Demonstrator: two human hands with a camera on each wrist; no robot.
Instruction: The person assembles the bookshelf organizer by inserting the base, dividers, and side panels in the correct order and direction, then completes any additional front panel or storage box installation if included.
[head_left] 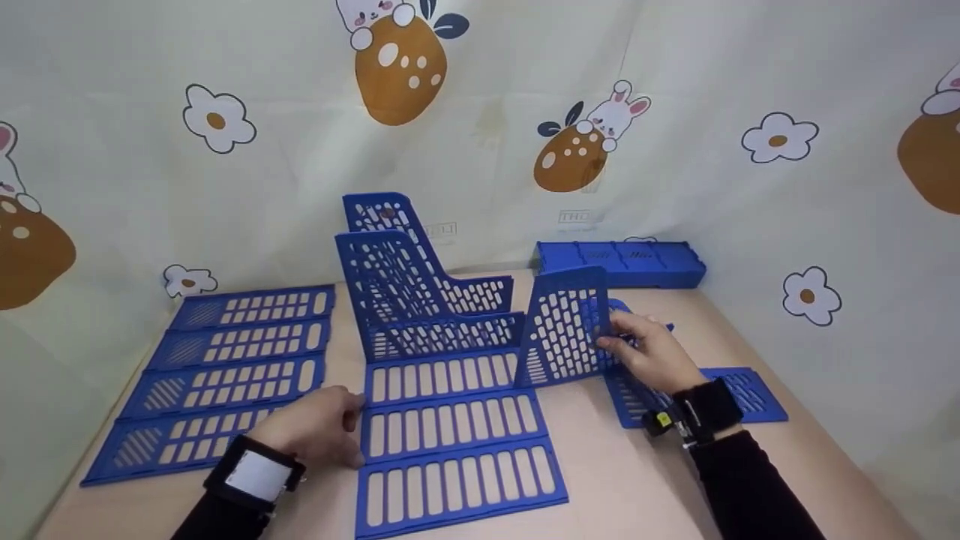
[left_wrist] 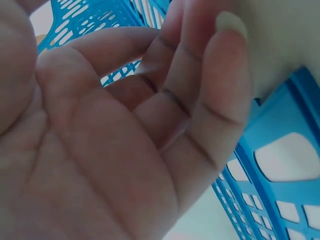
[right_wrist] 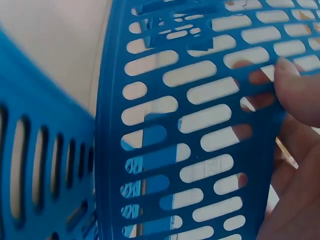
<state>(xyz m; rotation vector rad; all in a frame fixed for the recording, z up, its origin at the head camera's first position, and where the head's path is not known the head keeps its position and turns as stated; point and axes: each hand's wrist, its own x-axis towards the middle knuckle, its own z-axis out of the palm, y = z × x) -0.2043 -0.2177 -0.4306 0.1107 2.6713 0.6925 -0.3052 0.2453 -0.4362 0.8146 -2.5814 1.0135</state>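
Observation:
My right hand pinches the right edge of a blue perforated magazine-file panel, which stands upright and leans slightly. In the right wrist view, the thumb lies on the panel's near face while fingers show behind it. The panel's foot meets the right end of a slotted blue base made of joined strips lying flat. Two L-shaped dividers rise from the base's back part. At the base's left edge rests my left hand, its fingers loosely bent. The left wrist view shows nothing in its palm.
Several joined blue grid panels lie flat on the left of the table. More blue pieces lie under and beyond my right hand. A long blue slatted stack sits at the back right, before a patterned curtain.

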